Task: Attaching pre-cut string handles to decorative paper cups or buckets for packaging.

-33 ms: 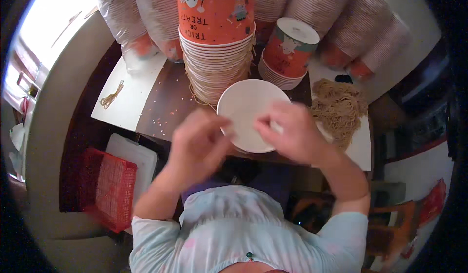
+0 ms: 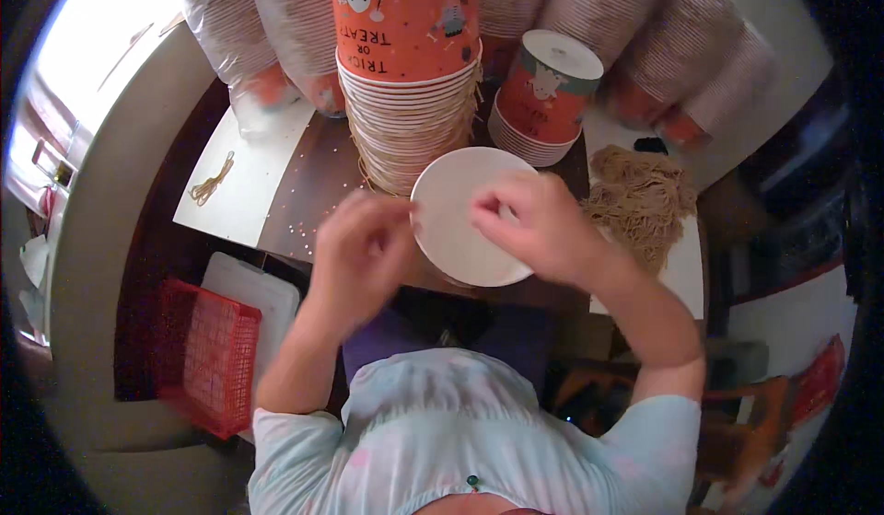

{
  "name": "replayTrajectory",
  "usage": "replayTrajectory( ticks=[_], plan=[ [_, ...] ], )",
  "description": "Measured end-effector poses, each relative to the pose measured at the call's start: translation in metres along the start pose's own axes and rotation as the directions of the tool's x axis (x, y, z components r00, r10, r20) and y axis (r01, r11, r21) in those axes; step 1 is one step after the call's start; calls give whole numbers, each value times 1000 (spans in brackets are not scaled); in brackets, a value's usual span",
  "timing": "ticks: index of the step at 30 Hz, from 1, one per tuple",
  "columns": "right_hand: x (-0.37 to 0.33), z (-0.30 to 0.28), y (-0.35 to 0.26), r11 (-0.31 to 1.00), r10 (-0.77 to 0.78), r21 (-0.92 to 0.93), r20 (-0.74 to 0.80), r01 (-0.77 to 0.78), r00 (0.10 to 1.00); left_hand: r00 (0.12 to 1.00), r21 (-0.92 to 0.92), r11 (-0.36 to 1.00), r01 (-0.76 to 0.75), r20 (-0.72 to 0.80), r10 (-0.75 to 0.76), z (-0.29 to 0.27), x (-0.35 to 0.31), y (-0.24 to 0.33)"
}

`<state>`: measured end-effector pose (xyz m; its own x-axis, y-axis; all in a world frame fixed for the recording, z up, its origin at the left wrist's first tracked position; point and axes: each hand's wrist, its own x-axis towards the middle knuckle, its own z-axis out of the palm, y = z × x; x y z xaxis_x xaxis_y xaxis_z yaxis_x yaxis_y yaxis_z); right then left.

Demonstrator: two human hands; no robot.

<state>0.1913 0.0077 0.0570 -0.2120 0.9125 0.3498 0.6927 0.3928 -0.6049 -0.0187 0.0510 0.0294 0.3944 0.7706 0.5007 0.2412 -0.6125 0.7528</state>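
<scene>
In front of me a white-lined paper bucket (image 2: 451, 243) shows its round opening. My left hand (image 2: 357, 250) is at its left rim with the fingers curled in, blurred by motion. Over the right part of the opening, my right hand (image 2: 552, 231) pinches thumb and forefinger together. Whatever either hand holds is too small or blurred to make out. Behind the bucket rises a tall stack of paper buckets (image 2: 412, 133), its top one orange and teal with cartoon figures. Thin tan cords hang around that stack's rims.
A shorter upside-down bucket stack (image 2: 545, 101) stands to the right, beside a heap of tan cords (image 2: 643, 200). A small cord bundle (image 2: 214, 182) lies on the left. Plastic-wrapped bucket stacks (image 2: 603, 9) line the back. A red basket (image 2: 221, 358) sits at lower left.
My left hand has moved slightly left and up, away from the opening. The right hand has shifted a little left over the bucket.
</scene>
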Motion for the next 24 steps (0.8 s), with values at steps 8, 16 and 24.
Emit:
replayTrajectory(
  ticks=[8,16,24],
  plan=[
    [42,46,34,937,333,41,189,-346,924,958,-124,958,258,161,-237,12,9,-87],
    [44,56,41,950,298,57,137,-308,945,953,-196,941,277,181,-243,15,14,-84],
    [46,62,41,939,339,4,173,-345,925,940,-230,922,312,216,-265,14,15,-86]
  ],
)
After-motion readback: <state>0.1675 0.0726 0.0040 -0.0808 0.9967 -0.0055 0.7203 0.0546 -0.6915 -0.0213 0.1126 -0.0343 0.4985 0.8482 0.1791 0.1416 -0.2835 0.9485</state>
